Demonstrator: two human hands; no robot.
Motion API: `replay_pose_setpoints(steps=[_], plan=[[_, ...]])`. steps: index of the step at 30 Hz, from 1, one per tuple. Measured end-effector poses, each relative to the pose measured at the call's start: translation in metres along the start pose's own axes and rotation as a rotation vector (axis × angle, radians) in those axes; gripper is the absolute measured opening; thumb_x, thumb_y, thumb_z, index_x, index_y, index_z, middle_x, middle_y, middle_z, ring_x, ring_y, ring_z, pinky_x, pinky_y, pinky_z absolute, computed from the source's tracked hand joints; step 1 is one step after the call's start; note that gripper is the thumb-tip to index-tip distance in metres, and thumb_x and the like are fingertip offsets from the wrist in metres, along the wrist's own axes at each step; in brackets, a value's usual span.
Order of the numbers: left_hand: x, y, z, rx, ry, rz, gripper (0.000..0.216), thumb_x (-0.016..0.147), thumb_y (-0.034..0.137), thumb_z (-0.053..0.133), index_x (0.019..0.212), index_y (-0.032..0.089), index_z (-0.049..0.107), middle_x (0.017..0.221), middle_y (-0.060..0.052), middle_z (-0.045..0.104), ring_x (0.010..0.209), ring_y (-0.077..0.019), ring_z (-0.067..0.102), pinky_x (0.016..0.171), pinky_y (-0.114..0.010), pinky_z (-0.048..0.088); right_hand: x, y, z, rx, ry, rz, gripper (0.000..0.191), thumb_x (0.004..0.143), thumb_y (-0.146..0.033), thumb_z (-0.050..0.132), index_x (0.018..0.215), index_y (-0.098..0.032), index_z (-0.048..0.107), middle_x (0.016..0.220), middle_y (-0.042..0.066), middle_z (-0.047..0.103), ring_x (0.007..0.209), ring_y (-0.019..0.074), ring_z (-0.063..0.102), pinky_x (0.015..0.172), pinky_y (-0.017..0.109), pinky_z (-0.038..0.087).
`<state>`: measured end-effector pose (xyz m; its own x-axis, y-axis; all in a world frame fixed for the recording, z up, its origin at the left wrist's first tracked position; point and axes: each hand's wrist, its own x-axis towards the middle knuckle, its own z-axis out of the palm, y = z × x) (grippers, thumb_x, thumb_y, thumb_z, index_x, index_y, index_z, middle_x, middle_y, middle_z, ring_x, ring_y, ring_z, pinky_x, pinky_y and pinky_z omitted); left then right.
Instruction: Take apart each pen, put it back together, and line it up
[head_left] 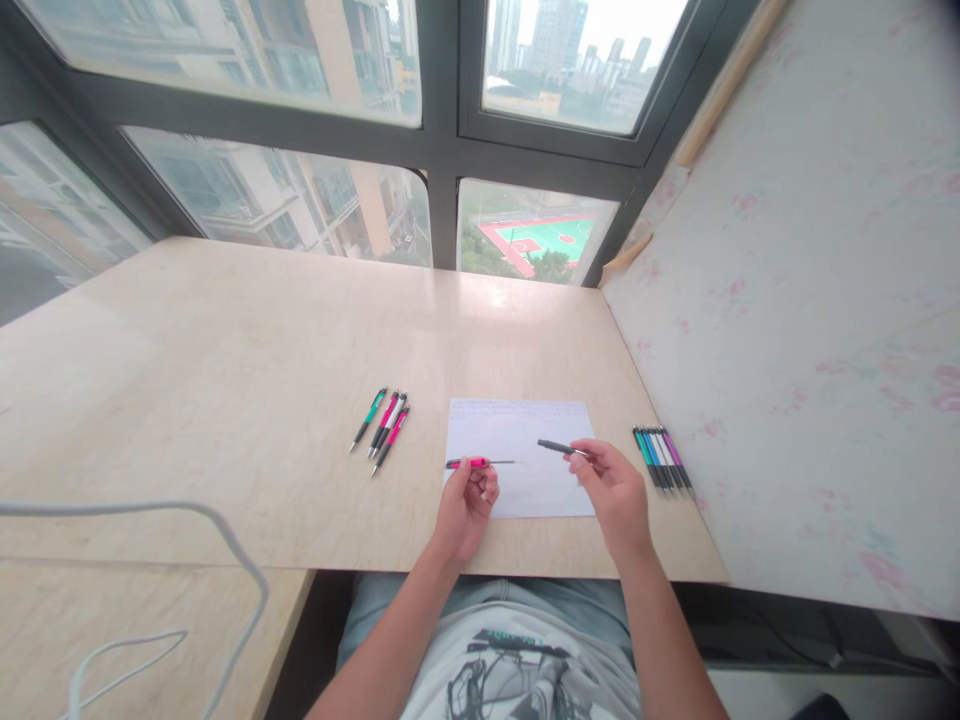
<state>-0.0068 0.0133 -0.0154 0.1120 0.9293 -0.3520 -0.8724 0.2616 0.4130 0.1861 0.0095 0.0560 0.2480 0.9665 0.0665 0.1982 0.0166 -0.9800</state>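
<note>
My left hand [468,503] is closed on a pink pen barrel [469,463] whose thin refill sticks out to the right. My right hand [611,480] pinches a dark pen part [556,447], pointing left. Both hover over a white sheet of paper [525,490] on the light wooden desk [225,400]. The two pen pieces are apart, with a gap between them.
Several pens in green and pink [382,425] lie left of the paper. Another row of pens [664,458] lies to the right, near a pale wall panel [810,350]. A white cable [225,540] loops at the lower left. Windows stand behind the desk.
</note>
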Motion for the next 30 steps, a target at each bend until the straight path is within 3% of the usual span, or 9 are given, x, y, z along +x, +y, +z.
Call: replay_pose_setpoints(steps=[6, 9, 22, 26, 30], plan=[[0.002, 0.0, -0.001, 0.011, -0.001, 0.0, 0.022, 0.084, 0.035, 0.072, 0.08, 0.012, 0.071, 0.07, -0.003, 0.065, 0.058, -0.0078, 0.053, 0.058, -0.019, 0.047, 0.002, 0.053, -0.006, -0.088, 0.02, 0.158, 0.037, 0.078, -0.046, 0.069, 0.097, -0.015, 0.07, 0.089, 0.012, 0.076, 0.083, 0.0256, 0.069, 0.068, 0.035, 0.055], [0.004, -0.001, -0.003, 0.019, 0.0, 0.002, 0.023, 0.083, 0.034, 0.073, 0.081, 0.012, 0.071, 0.07, -0.003, 0.065, 0.059, -0.0077, 0.054, 0.059, -0.019, 0.047, 0.0, 0.066, -0.007, -0.161, 0.039, 0.164, 0.038, 0.077, -0.049, 0.067, 0.094, -0.015, 0.071, 0.087, 0.011, 0.075, 0.08, 0.0252, 0.069, 0.069, 0.035, 0.054], [0.004, -0.001, -0.002, 0.075, 0.004, 0.0, 0.024, 0.083, 0.035, 0.073, 0.081, 0.012, 0.071, 0.071, -0.003, 0.066, 0.059, -0.0074, 0.055, 0.059, -0.019, 0.046, 0.011, 0.069, 0.025, -0.392, 0.049, -0.002, 0.033, 0.087, -0.042, 0.054, 0.096, -0.015, 0.072, 0.089, 0.01, 0.075, 0.077, 0.0215, 0.067, 0.066, 0.031, 0.051], [0.003, -0.001, 0.0, 0.086, 0.015, 0.0, 0.024, 0.083, 0.036, 0.073, 0.081, 0.012, 0.071, 0.072, -0.004, 0.066, 0.058, -0.0075, 0.055, 0.059, -0.019, 0.046, 0.016, 0.069, 0.034, -0.647, 0.081, -0.111, 0.028, 0.092, -0.031, 0.048, 0.102, -0.016, 0.069, 0.096, 0.01, 0.073, 0.079, 0.0195, 0.064, 0.072, 0.03, 0.047], [0.002, 0.0, 0.001, 0.091, 0.019, 0.002, 0.025, 0.082, 0.036, 0.074, 0.078, 0.012, 0.07, 0.07, -0.004, 0.066, 0.058, -0.0078, 0.055, 0.058, -0.02, 0.046, 0.012, 0.064, 0.039, -0.965, 0.038, -0.058, 0.018, 0.094, -0.025, 0.05, 0.096, -0.02, 0.068, 0.096, 0.008, 0.071, 0.089, 0.0205, 0.062, 0.068, 0.027, 0.04]])
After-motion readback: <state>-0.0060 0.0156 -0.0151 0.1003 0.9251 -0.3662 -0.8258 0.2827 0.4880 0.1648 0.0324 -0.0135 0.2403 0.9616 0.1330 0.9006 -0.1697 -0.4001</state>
